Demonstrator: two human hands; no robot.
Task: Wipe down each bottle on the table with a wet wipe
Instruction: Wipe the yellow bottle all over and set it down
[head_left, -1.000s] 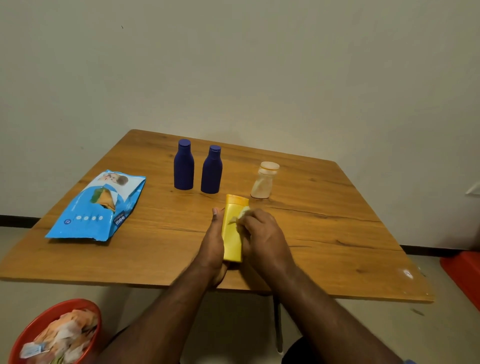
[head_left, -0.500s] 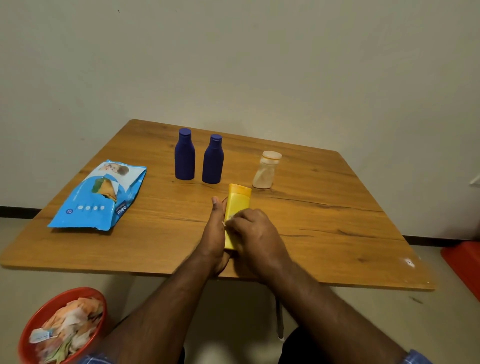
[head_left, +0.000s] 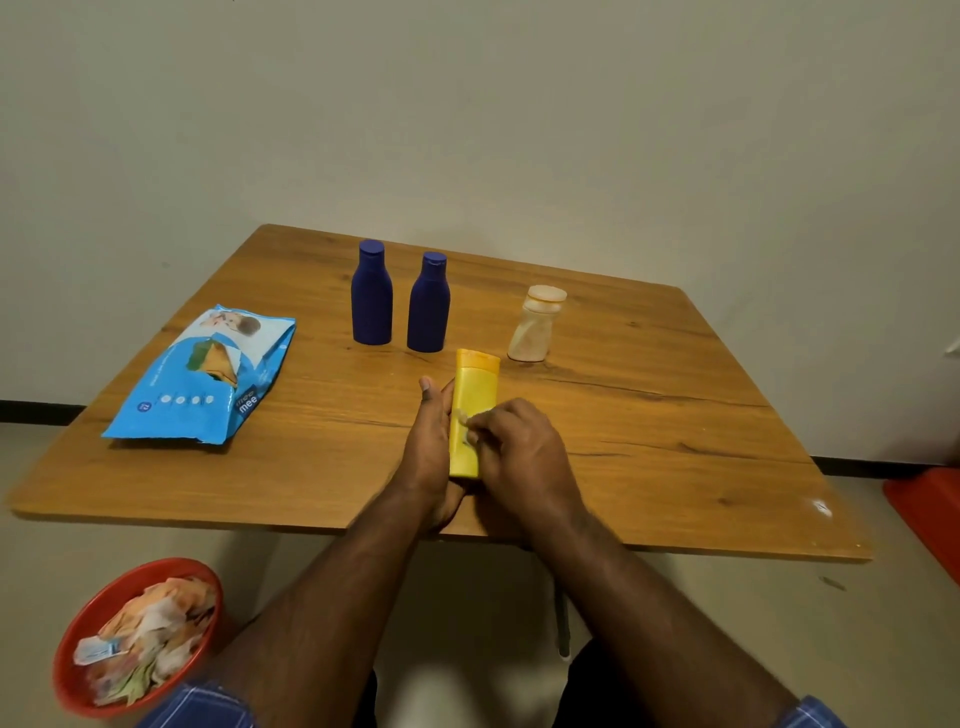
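A flat yellow bottle (head_left: 475, 395) lies lengthwise over the near middle of the wooden table (head_left: 675, 447). My left hand (head_left: 428, 452) holds it from the left side and underneath, thumb stretched along its edge. My right hand (head_left: 524, 452) presses a small white wet wipe (head_left: 464, 427) against the bottle's face, fingers curled round the wipe. Two dark blue bottles (head_left: 371, 300) (head_left: 428, 303) stand upright side by side behind. A pale beige bottle (head_left: 536, 325) stands to their right.
A blue pack of wet wipes (head_left: 208, 379) lies flat on the table's left part. On the floor at lower left stands a red bowl (head_left: 93, 623) with several used wipes. Something red (head_left: 924, 514) sits on the floor at the right edge.
My right hand with the wipe slid down the yellow bottle toward me, then moved slightly back up. The left hand keeps its hold. The view tilted a little.
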